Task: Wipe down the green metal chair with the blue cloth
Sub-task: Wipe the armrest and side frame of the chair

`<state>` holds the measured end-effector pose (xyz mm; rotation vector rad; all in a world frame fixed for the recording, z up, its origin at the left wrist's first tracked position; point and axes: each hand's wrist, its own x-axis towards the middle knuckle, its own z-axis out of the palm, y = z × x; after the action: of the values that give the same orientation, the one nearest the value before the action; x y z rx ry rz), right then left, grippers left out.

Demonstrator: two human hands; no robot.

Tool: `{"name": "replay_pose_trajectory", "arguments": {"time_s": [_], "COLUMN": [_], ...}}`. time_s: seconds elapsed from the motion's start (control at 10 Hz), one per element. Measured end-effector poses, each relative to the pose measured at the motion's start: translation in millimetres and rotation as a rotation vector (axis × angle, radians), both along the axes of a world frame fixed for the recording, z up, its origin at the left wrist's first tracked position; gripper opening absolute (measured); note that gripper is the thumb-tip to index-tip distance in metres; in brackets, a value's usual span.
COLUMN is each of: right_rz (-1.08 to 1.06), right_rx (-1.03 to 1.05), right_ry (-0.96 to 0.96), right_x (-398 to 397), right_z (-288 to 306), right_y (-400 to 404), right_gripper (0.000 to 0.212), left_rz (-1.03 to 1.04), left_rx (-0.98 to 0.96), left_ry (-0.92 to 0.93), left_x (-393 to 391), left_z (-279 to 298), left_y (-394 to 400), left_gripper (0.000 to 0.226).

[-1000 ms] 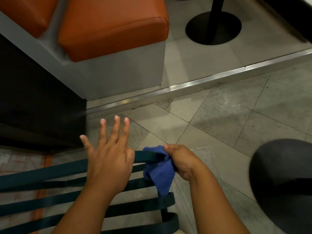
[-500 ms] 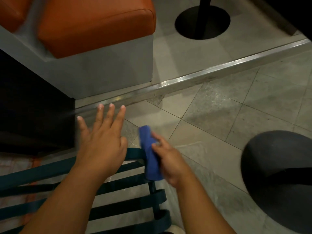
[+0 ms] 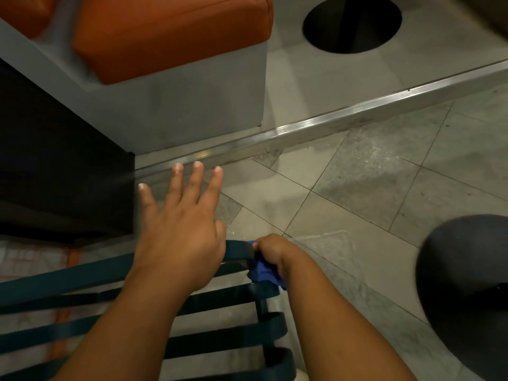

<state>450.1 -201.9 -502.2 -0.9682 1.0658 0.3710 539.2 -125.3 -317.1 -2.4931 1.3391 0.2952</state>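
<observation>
No readable text anywhere, tbh. No labels, brands, numbers or signs showed up on anything in view, and the whole shot was a bit too blurry to pick out any small print.

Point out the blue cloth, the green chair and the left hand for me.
blue cloth [image 3: 262,272]: head view, bunched fabric below the fingers.
green chair [image 3: 82,279]: head view, top slat.
left hand [image 3: 181,243]: head view, back of hand.
</observation>
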Motion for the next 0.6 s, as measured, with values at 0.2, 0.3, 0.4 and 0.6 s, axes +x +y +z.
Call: {"name": "replay_pose_trajectory", "arguments": {"time_s": [0.2, 0.3, 0.4, 0.6], "right_rz": [-0.118, -0.163, 0.238, 0.975], "right_rx": [-0.468, -0.89, -1.035, -1.123], "right_ry": [-0.114, -0.117, -0.127, -0.263], "right_x": [-47, -65, -55, -24], "right_z": [67, 75, 55, 31], "right_y": [36, 89, 139, 154], "right_gripper": [0.025, 0.032, 0.039, 0.067], "left_rz": [0.013, 0.003, -0.003, -0.001], "left_rx": [0.034, 0.041, 0.037, 0.014], "left_ry": [0.004, -0.001, -0.002, 0.014], "left_x": [-1, -2, -2, -2], "left_z": [2, 2, 2, 3], "left_y": [-2, -1, 0, 2], "left_gripper": [0.07, 0.069, 0.069, 0.07]}}
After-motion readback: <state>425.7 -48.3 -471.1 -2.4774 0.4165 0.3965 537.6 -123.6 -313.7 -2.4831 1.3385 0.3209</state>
